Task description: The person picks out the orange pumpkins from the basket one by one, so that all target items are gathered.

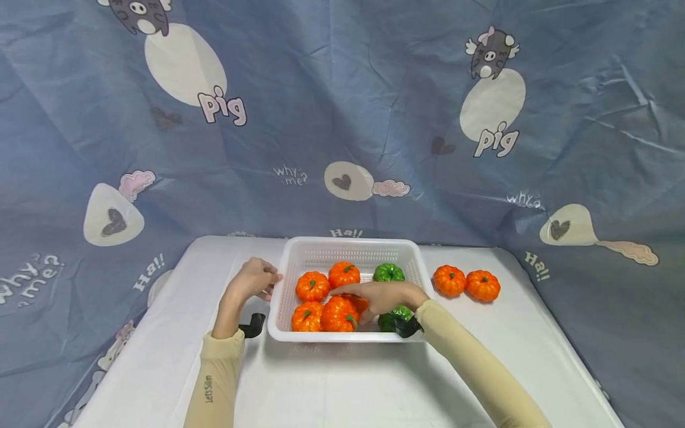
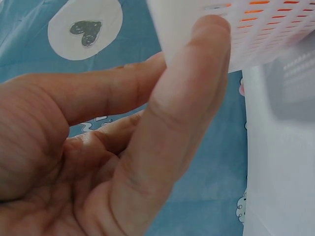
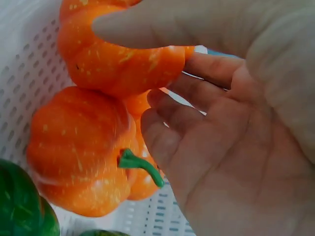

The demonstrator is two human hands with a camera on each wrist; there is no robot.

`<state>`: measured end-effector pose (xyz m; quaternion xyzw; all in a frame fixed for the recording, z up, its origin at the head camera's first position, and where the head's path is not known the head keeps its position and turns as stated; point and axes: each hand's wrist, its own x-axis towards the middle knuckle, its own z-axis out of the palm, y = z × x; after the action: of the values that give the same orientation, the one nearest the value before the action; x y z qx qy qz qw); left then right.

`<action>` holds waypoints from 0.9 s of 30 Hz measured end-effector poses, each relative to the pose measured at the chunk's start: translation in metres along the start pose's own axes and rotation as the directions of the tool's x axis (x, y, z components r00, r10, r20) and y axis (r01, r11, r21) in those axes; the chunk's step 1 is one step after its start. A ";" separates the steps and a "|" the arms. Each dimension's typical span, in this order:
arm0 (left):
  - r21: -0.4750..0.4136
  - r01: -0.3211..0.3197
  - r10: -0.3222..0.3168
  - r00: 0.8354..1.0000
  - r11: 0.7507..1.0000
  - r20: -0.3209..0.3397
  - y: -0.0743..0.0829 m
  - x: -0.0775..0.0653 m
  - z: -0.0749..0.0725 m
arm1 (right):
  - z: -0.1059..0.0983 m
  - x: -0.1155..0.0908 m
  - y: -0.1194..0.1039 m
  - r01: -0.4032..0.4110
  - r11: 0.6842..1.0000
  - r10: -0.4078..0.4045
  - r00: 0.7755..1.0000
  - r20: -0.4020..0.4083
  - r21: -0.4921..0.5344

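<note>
While the left hand [image 1: 253,280] pinches the rim of the white basket [image 1: 342,337] on its left side, the right hand [image 1: 387,296] has hold of an orange pumpkin [image 3: 118,69], thumb on one face and fingers round the other! That pumpkin is inside the basket, close against a second orange pumpkin [image 3: 78,152], with green pumpkins [image 1: 389,272] over on the right. If this is a placing, patience looks like the winning play: seat the pumpkin gently before letting go, dodge that neighbour's green stem [image 3: 140,166], and use the left hand's pinch to stop the basket skidding on the bench [image 1: 332,386]. Two more orange pumpkins [image 1: 449,281] sit side by side on the bench, right of the basket. And there's plenty to read! "Let's Slim" runs along the left sleeve [image 1: 216,362]; the patterned cloth [image 1: 348,119] behind shouts "pig", "why me?" and "Ha!!". On basket and pumpkins, no lettering can be made out; a mark low on the right sleeve [image 1: 476,362] is cut off.
</note>
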<state>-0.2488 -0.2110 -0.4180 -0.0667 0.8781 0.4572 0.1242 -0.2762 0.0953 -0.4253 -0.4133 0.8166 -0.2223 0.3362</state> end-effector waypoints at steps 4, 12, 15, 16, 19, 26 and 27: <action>-0.006 0.002 -0.002 1.000 1.000 0.003 0.000 -0.002 0.001 | 0.002 0.005 -0.001 -0.006 1.000 0.006 1.000 0.012 -0.021; 0.005 -0.002 0.002 1.000 1.000 0.003 0.000 -0.001 0.000 | 0.002 0.012 -0.003 -0.033 0.999 0.032 0.998 0.045 0.012; 0.010 -0.005 0.005 1.000 1.000 0.007 0.000 0.000 0.000 | 0.003 0.014 -0.003 -0.059 0.998 0.057 0.997 0.057 0.029; 0.008 -0.003 0.003 1.000 1.000 0.007 0.000 0.000 0.001 | 0.003 0.014 -0.003 -0.063 0.998 0.062 0.997 0.056 0.018; 0.008 -0.005 0.005 1.000 1.000 0.005 -0.001 0.001 0.001 | 0.004 0.016 -0.002 -0.057 0.998 0.058 0.997 0.050 -0.019; 0.001 -0.012 0.012 1.000 1.000 -0.001 -0.003 0.002 0.000 | 0.003 0.017 0.001 -0.069 0.996 0.069 0.998 -0.001 -0.060; 0.001 -0.009 0.009 1.000 1.000 -0.002 -0.003 0.002 0.000 | 0.003 0.017 0.002 -0.076 0.995 0.075 0.997 -0.014 -0.058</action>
<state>-0.2505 -0.2126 -0.4209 -0.0632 0.8788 0.4571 0.1213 -0.2824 0.0823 -0.4346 -0.3904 0.8397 -0.1881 0.3272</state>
